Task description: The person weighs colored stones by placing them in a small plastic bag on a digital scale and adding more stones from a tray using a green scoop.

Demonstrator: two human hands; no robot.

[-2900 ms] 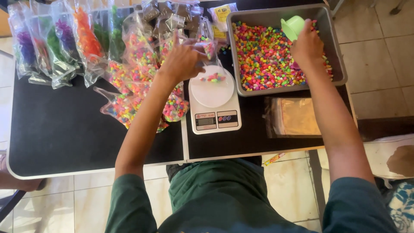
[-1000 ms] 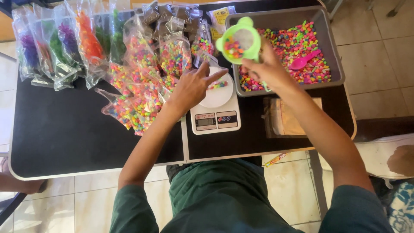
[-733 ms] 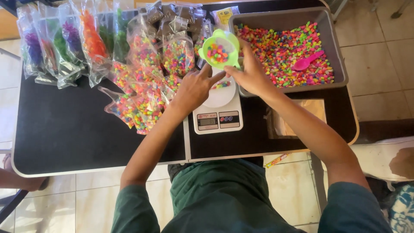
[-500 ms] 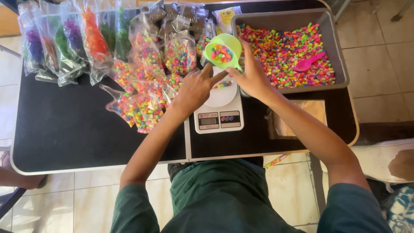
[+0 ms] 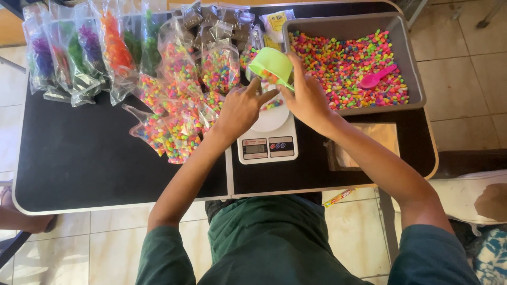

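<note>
**Green cup tipped over the scale**

The right hand (image 5: 309, 97) holds a green cup (image 5: 272, 66) by its side, fingers wrapped around it, and the cup is tilted with its mouth toward the scale (image 5: 268, 138). Coloured pebbles show at the cup's lower lip. The left hand (image 5: 240, 108) sits just beside the cup, index finger and thumb spread apart and pointing at a small clear bag (image 5: 272, 100) on the white round scale plate (whether the fingertips pinch the bag's edge cannot be told). A few coloured pebbles lie inside that bag.

The scale stands on a black table (image 5: 79, 158), near its front edge. To the right of the cup is a grey tray (image 5: 409, 63) filled with mixed neon pebbles, with a pink scoop (image 5: 376, 78) lying on top. Left of the hands, filled pebble bags (image 5: 179, 116) are heaped together, some touching the left wrist area. Behind them lean bags of coloured plants (image 5: 84, 53). A brown packet (image 5: 377, 140) lies flat beside the scale.
</note>
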